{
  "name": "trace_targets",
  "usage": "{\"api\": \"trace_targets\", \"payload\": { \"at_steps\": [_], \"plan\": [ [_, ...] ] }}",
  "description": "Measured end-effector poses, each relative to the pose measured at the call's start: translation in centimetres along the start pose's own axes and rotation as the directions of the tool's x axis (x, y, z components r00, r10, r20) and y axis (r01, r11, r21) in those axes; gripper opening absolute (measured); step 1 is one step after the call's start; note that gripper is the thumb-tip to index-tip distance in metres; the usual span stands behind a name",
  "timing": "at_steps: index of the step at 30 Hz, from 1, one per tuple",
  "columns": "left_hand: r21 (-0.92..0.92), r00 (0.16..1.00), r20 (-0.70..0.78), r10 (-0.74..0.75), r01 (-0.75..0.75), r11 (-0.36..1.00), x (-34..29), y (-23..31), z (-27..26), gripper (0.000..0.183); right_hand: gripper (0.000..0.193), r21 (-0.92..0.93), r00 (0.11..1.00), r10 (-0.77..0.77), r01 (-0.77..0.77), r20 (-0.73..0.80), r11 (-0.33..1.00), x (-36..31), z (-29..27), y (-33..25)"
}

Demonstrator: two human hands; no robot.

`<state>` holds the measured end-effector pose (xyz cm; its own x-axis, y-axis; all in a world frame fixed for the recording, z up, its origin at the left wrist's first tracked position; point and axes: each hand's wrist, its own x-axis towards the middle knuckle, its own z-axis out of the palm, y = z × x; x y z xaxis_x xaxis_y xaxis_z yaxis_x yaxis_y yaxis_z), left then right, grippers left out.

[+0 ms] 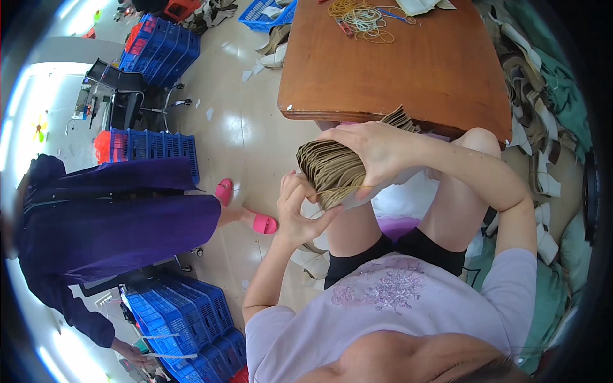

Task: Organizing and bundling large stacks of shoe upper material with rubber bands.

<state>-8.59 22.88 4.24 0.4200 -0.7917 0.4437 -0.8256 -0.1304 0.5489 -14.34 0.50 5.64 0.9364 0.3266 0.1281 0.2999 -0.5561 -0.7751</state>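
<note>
I hold a thick bundle of thin brown pieces (329, 165) stacked face to face above my lap, just off the near edge of the table. The pieces look like cut fabric or sheet, and a pale side shows underneath. A thin yellowish band crosses the bundle's near end beside the fingers of my left hand (295, 207), which pinch around that end. Over the top and far side, my right hand (380, 147) grips the bundle with its thumb toward me. Its other fingers are partly hidden by the stack.
On the brown wooden table (389, 70) lies a tangle of yellow and white bands (365, 24). Blue crates (182, 313) stand at left. A person in a dark purple garment (115, 223) stands there in pink slippers. Brown and white strips (543, 115) are heaped at right.
</note>
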Motion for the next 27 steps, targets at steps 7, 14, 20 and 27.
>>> {"api": "trace_targets", "payload": {
  "at_steps": [7, 14, 20, 27],
  "plan": [
    [-0.265, 0.981, -0.179, -0.078, 0.028, 0.964, -1.4, -0.3, 1.5, 0.036, 0.092, 0.03, 0.998, 0.005, -0.003, -0.061, 1.0, 0.5, 0.6, 0.9],
    [0.037, 0.94, -0.314, 0.135, -0.13, 0.991, -1.8, -0.2, 2.5, 0.036, 0.09, 0.12, 0.997, 0.015, -0.005, -0.079, 0.993, 0.7, 0.7, 1.0],
    [0.21, 0.914, -0.361, 0.188, -0.117, 0.971, -1.9, -1.1, 2.9, 0.042, 0.086, 0.199, 0.993, -0.014, 0.037, -0.116, 0.979, 0.6, 0.7, 1.5],
    [0.362, 0.98, -0.173, 0.098, -0.029, 0.932, -2.3, -2.2, 1.5, 0.047, 0.088, 0.059, 0.991, -0.005, 0.013, -0.134, 0.998, 0.1, 1.1, 1.1]
  ]
}}
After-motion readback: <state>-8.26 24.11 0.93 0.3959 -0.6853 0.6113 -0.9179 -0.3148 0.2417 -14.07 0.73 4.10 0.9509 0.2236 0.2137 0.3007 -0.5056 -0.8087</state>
